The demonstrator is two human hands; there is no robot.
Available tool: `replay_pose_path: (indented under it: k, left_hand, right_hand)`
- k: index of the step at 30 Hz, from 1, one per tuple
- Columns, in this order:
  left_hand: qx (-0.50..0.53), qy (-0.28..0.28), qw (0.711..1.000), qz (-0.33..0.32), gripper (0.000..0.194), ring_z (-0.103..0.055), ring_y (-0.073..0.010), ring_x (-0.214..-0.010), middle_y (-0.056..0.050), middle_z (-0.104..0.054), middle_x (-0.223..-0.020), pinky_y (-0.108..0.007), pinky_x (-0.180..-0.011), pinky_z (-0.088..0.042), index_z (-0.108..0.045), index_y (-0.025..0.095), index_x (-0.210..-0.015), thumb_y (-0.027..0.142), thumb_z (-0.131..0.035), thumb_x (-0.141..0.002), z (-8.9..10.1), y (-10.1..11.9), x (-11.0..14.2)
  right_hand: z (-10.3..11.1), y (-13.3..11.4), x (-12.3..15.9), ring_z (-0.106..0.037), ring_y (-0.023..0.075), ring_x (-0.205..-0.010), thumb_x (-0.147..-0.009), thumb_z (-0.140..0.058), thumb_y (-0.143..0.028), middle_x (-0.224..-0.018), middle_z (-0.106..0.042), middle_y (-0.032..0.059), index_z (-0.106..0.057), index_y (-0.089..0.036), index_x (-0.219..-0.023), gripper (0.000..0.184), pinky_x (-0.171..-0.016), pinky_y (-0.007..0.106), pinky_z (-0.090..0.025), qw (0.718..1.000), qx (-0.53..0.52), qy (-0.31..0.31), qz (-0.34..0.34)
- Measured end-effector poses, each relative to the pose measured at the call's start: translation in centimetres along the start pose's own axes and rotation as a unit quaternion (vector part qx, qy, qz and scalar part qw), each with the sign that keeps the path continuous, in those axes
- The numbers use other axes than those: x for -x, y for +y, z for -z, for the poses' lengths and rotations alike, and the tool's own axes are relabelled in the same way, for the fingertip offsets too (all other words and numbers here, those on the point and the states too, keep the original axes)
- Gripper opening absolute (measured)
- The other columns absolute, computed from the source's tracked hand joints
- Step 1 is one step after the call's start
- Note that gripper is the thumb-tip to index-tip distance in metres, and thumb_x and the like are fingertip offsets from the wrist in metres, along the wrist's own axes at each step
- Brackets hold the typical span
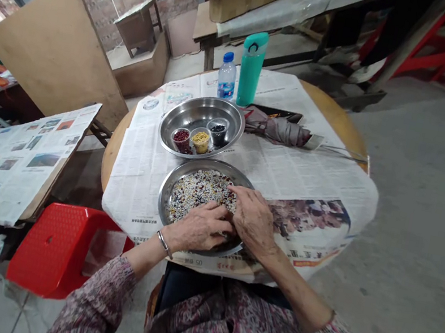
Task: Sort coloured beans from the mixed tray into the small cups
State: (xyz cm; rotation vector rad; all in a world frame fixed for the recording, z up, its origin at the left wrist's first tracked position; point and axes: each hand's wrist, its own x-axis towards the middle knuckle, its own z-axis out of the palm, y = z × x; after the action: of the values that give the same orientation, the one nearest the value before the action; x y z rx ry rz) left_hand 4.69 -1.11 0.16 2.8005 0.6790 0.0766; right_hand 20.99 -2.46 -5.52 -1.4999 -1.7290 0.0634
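Both my hands rest inside a steel plate [168,183] full of mixed beans and grains [197,185] near the table's front edge. My left hand [198,228], with a bangle on the wrist, lies at the plate's near side, fingers curled into the mix. My right hand [252,217] sits beside it on the right, fingers bent down and pressed onto the grains. Whether either hand pinches anything is hidden. Behind stands a second steel bowl [232,113] with three small cups: red beans [181,137], yellow grains [201,140], black beans [217,129].
Newspaper [291,167] covers the round wooden table. At the back stand a water bottle [227,77] and a teal flask [251,67]; a folded umbrella [278,129] lies to the right. A red plastic stool [57,246] and a paper-covered board [11,164] are at left.
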Motion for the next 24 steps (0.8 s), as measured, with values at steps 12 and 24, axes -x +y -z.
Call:
replay_pose_path:
  k: [12,24]
  left_hand:
    - [-0.134,0.055,0.984,0.106,0.024,-0.051,-0.0253,-0.114,-0.01,-0.057,-0.126,-0.04,-0.094,-0.047,-0.062,0.02,-0.114,0.017,-0.045,-0.097,0.6,-4.8,-2.2]
    - [0.026,0.033,0.986,0.162,0.024,-0.058,-0.0189,-0.101,-0.005,-0.055,-0.114,-0.032,-0.089,-0.054,-0.057,0.023,-0.113,0.033,-0.063,-0.092,-0.3,0.3,2.9]
  right_hand:
    - [0.2,-0.3,-0.1,-0.061,0.0242,-0.101,-0.093,-0.036,-0.014,-0.109,-0.071,0.0094,-0.064,-0.018,-0.113,0.035,-0.094,0.038,-0.044,1.0,0.002,-0.005,0.001]
    - [0.5,-0.6,-0.1,-0.06,0.0241,-0.099,-0.094,-0.038,-0.015,-0.107,-0.071,0.0094,-0.065,-0.015,-0.113,0.033,-0.093,0.038,-0.045,1.0,0.002,-0.018,-0.008]
